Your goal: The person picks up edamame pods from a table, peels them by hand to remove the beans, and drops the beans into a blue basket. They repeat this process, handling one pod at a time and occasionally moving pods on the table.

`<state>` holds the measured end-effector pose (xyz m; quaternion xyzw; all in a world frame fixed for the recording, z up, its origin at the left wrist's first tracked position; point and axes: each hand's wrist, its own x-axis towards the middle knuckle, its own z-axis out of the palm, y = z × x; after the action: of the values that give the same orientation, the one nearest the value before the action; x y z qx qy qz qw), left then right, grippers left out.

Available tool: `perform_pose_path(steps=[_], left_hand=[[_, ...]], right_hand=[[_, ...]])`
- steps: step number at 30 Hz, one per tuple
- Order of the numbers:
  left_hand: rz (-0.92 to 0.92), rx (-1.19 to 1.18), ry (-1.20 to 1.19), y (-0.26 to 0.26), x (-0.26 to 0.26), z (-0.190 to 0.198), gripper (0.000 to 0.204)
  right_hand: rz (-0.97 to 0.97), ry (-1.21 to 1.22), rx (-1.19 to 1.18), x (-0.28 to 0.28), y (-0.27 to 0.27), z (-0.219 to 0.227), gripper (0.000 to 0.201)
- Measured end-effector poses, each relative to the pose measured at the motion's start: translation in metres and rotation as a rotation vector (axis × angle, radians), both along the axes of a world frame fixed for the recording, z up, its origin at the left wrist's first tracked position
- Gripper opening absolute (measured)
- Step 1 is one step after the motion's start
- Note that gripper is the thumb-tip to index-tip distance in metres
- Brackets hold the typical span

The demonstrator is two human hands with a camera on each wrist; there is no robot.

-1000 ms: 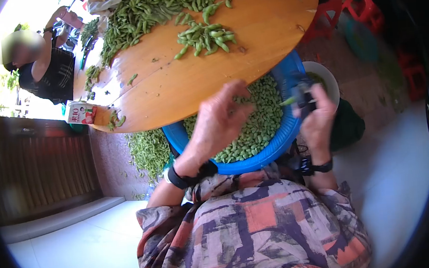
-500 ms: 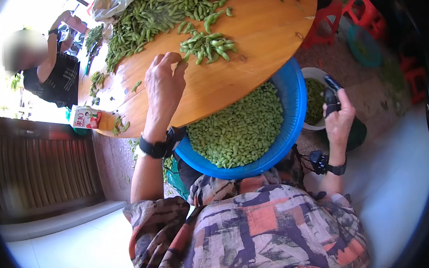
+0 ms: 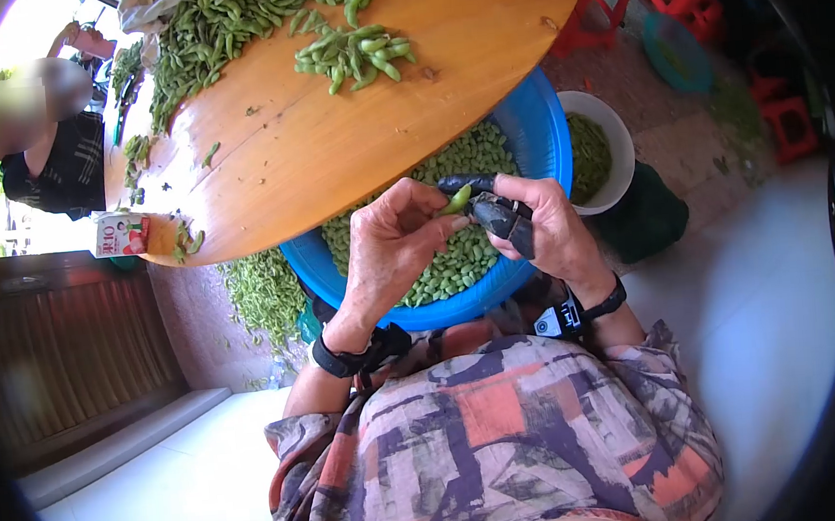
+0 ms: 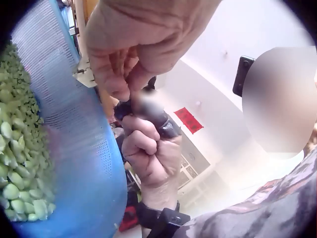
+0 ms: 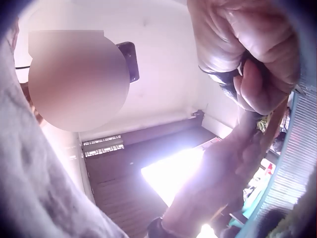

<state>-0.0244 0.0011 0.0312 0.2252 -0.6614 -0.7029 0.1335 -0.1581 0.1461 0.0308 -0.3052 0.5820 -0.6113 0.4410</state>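
In the head view a green pod (image 3: 458, 200) is pinched between the thumb and forefinger of the left hand (image 3: 390, 253). The right hand (image 3: 556, 236), with black coverings on its thumb and forefinger, meets the pod's other end. Both hands are over a blue basin (image 3: 552, 135) of shelled green beans (image 3: 457, 267). The left wrist view shows the left hand (image 4: 148, 34) above the curled right hand (image 4: 151, 153). In the right wrist view the right hand (image 5: 247, 44) hides the pod, and the left hand (image 5: 208, 183) is beyond it.
A wooden table (image 3: 277, 188) overhangs the basin and bears a small pile of pods (image 3: 355, 57) and a larger heap (image 3: 213, 33). A white bucket (image 3: 622, 140) stands right of the basin. More pods (image 3: 270, 295) lie on the floor at left. Another person (image 3: 58, 169) sits across the table.
The left hand has come back from the small pile on the table to above the basin, with a pod. The right hand has moved left from beside the bucket to meet it.
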Motion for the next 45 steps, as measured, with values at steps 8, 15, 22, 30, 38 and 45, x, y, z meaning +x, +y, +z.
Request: perform_pose_path(steps=[8,15,22,30,38,45], left_hand=[[0.019,0.105,0.018,0.003,0.003,-0.011,0.016],[-0.057,0.699,0.245,0.008,0.006,-0.037,0.013],[-0.098,0.786,0.229,0.011,0.001,-0.034,0.016],[-0.051,0.122,0.015,0.01,0.005,-0.029,0.012],[-0.05,0.283,-0.036,0.008,0.004,-0.025,0.027],[-0.148,0.219,-0.079,0.01,0.008,-0.021,0.026]], right_hand=[[-0.035,0.174,-0.065,0.0,-0.002,-0.007,0.01],[0.004,-0.098,-0.084,0.001,0.001,-0.011,0.017],[0.011,-0.222,-0.088,-0.001,0.001,-0.012,0.017],[-0.072,0.232,-0.009,0.005,0.0,-0.023,0.017],[-0.146,0.527,-0.163,0.006,-0.006,-0.03,0.015],[-0.103,0.146,0.015,0.009,-0.003,-0.013,0.031]])
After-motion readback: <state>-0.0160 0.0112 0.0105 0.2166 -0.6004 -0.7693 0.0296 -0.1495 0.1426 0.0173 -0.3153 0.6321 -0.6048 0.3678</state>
